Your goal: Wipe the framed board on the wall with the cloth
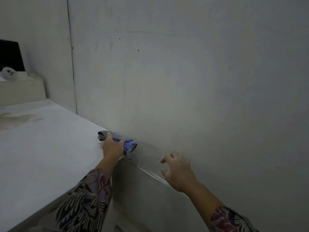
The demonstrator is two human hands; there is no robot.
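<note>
My left hand (112, 147) grips a bunched grey and blue cloth (128, 145) at the back edge of a white counter (41, 148), right where the counter meets the wall. My right hand (178, 170) hovers to the right with its fingers spread, close to the wall (184, 81) and holding nothing. The wall ahead is plain grey with a few small dark holes. No framed board shows in this view. Both forearms wear patterned sleeves.
At the far left a beige box (21, 91) stands on the counter with a black panel (10, 56) behind it and a small white round object (8, 73) on top. A vertical seam (71, 56) runs down the wall. A brownish stain marks the counter's left side.
</note>
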